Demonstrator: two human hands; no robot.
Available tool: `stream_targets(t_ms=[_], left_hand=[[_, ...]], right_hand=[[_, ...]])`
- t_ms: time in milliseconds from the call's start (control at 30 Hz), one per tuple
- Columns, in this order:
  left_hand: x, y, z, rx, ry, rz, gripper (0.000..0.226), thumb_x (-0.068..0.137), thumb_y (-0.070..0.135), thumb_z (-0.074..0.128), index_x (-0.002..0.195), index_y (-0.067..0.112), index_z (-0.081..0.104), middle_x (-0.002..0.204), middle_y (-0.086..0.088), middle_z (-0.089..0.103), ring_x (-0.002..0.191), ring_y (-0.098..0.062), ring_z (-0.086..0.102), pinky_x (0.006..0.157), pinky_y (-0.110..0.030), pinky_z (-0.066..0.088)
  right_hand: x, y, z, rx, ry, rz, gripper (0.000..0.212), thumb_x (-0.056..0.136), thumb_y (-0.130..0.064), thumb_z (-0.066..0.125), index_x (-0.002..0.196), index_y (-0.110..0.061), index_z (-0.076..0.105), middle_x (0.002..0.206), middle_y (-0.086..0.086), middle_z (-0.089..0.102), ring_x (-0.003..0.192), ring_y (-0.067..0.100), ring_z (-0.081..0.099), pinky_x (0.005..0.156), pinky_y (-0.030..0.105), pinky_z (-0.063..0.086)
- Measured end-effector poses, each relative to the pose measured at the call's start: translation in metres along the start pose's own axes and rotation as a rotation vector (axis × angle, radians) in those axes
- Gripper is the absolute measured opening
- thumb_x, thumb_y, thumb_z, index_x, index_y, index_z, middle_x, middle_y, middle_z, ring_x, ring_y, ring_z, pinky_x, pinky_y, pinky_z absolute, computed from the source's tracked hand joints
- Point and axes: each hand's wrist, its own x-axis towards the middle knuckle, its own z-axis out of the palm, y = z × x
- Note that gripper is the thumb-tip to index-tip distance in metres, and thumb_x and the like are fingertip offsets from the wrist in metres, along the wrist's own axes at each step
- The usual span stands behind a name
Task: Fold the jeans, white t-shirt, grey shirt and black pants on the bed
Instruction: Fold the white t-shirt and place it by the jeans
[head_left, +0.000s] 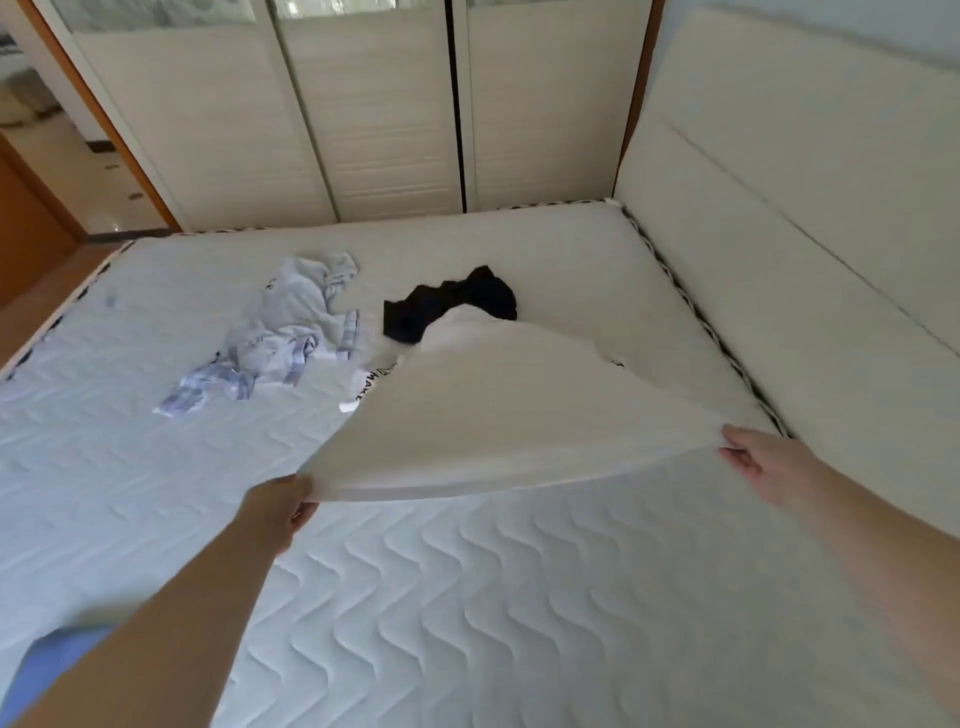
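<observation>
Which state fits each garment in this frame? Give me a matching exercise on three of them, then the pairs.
Things:
1. white cotton t-shirt
2. crumpled black pants
3. pale grey shirt with checked trim

States:
A. bunched on the quilted white mattress, partly behind the lifted cloth
B. held up by the near edge, left hand and right hand pinching one corner each
C. crumpled on the mattress, apart to the left

Pairs: 1-B, 2-A, 3-C
</observation>
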Motion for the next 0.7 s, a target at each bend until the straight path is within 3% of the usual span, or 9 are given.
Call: stream_targets(t_ms=[167,233,300,367,500,567,633,700], left_hand=[[0.022,-0.168,-0.045,0.131,0.060,-0.152,0.023,0.092,-0.006,0.058,0.112,0.006,0.059,0.083,-0.009,0.060,0.074,-0.015,0.057,0.069,-0.026,0.056],[0.023,-0.219,-0.065,0.201,0.069,-0.201,0.020,0.090,-0.005,0.062,0.108,0.004,0.061,0.081,-0.009,0.060,0.072,-0.015,0.057,0.061,-0.020,0.057],[0.022,-0.262,-0.084,0.244,0.084,-0.235,0.019,0.088,-0.003,0.066,0.106,0.003,0.062,0.079,-0.009,0.059,0.071,-0.015,0.057,0.063,-0.018,0.058],[0.020,-0.295,-0.101,0.277,0.107,-0.254,0.022,0.087,0.001,0.070,0.108,0.004,0.063,0.081,-0.009,0.061,0.072,-0.015,0.059,0.072,-0.021,0.058],[0.014,-0.339,-0.129,0.421,0.148,-0.232,0.023,0.085,0.008,0.074,0.107,0.006,0.067,0.078,-0.010,0.065,0.069,-0.020,0.063,0.062,-0.021,0.056],[0.005,-0.356,-0.143,0.587,0.132,-0.203,0.023,0.086,0.014,0.073,0.108,0.006,0.071,0.078,-0.012,0.065,0.071,-0.026,0.062,0.070,-0.028,0.052],[-0.007,-0.373,-0.154,0.705,0.115,-0.177,0.024,0.089,0.021,0.071,0.109,0.008,0.072,0.083,-0.015,0.067,0.077,-0.030,0.061,0.076,-0.037,0.050],[-0.022,-0.385,-0.162,0.787,0.118,-0.143,0.025,0.091,0.024,0.067,0.109,0.008,0.072,0.087,-0.016,0.068,0.081,-0.035,0.062,0.074,-0.038,0.048]], right_hand=[[0.042,0.163,-0.087,-0.141,0.146,0.196,0.011,0.097,-0.002,0.055,0.087,-0.008,0.056,0.116,0.012,0.056,0.088,0.015,0.060,0.050,0.017,0.055],[0.044,0.211,-0.113,-0.183,0.165,0.239,0.012,0.097,-0.001,0.054,0.088,-0.008,0.057,0.116,0.014,0.054,0.081,0.014,0.056,0.048,0.015,0.053],[0.043,0.247,-0.135,-0.232,0.178,0.258,0.007,0.096,-0.001,0.056,0.101,-0.001,0.061,0.107,0.014,0.058,0.076,0.013,0.054,0.046,0.014,0.052],[0.043,0.274,-0.157,-0.328,0.214,0.227,0.029,0.093,-0.002,0.061,0.121,0.005,0.058,0.088,0.010,0.059,0.072,0.015,0.053,0.047,0.014,0.052],[0.038,0.303,-0.201,-0.649,0.240,0.134,0.037,0.090,-0.011,0.069,0.121,0.007,0.061,0.077,0.007,0.060,0.067,0.022,0.057,0.047,0.012,0.050],[0.035,0.316,-0.221,-0.793,0.224,0.130,0.039,0.089,-0.018,0.071,0.120,0.005,0.063,0.082,0.009,0.065,0.079,0.031,0.064,0.060,0.015,0.053],[0.032,0.329,-0.238,-0.920,0.215,0.123,0.041,0.089,-0.026,0.072,0.119,0.002,0.066,0.098,0.015,0.069,0.096,0.036,0.066,0.083,0.032,0.055],[0.023,0.339,-0.251,-1.075,0.198,0.094,0.040,0.088,-0.031,0.072,0.116,-0.001,0.069,0.110,0.020,0.070,0.104,0.038,0.064,0.094,0.046,0.049]])
